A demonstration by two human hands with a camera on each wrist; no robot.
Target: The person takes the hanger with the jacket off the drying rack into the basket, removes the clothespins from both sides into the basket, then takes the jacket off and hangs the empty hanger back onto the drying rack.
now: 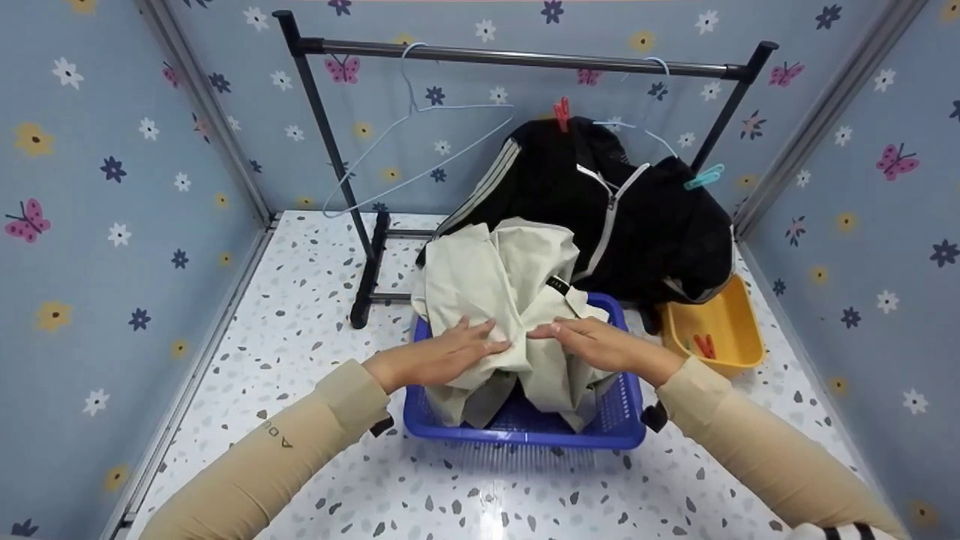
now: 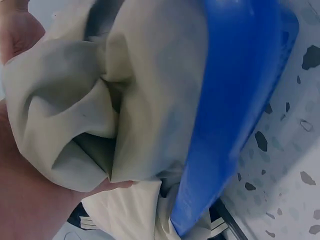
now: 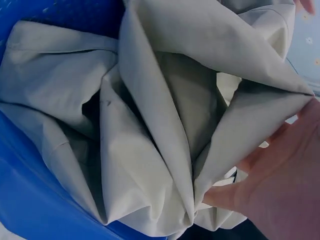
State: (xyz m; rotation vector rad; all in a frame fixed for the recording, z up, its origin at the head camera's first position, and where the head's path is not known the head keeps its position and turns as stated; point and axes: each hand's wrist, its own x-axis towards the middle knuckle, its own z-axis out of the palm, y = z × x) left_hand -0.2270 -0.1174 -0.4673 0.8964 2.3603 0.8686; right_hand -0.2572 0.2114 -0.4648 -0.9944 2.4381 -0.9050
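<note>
A crumpled cream garment (image 1: 480, 270) with a small black label lies heaped in a blue plastic basket (image 1: 525, 437), rising above its rim. My left hand (image 1: 442, 354) rests on the near left part of the heap, fingers extended. From the other side, my right hand (image 1: 592, 343) touches the cloth with its fingers pointing inward. Folds of the garment (image 2: 160, 90) cover much of the left hand in the left wrist view. In the right wrist view, the right thumb and fingers (image 3: 222, 195) lie against the cloth, partly behind a raised fold.
Behind the basket stands a black clothes rack (image 1: 510, 56) with a bare blue wire hanger (image 1: 420, 112). On it, a black jacket (image 1: 555, 195) hangs with a red clothespin (image 1: 562, 114) and a teal clothespin (image 1: 705, 177). A yellow bin (image 1: 739, 341) with red clothespins (image 1: 704, 346) sits at right.
</note>
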